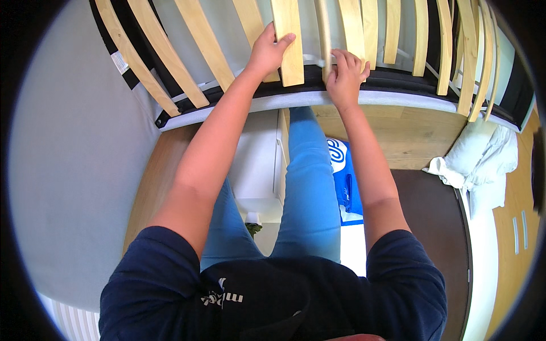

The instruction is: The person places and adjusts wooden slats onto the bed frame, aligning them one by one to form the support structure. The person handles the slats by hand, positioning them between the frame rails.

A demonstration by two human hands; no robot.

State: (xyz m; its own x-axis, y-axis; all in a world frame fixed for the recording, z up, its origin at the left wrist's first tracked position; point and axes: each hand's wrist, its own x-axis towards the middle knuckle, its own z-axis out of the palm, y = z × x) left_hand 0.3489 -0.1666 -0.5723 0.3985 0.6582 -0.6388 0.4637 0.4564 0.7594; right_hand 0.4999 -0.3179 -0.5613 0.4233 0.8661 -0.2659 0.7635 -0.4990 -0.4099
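A row of pale wooden bed slats runs across the top of the view, over a bed frame with a light grey rail and black inner edging. My left hand is closed round a bed slat, with the thumb lying on its face. To the right, my right hand grips a second bed slat, which is turned edge-on and tilted. Its fingertips are curled near the slat's lower end, close to the rail. Several other slats stand on both sides, such as a wide slat left of my left hand.
A grey upholstered panel rises on the left. Below the rail are a white cabinet, a blue bag and a dark brown surface. Crumpled white bedding lies at the right. My legs stand close against the frame.
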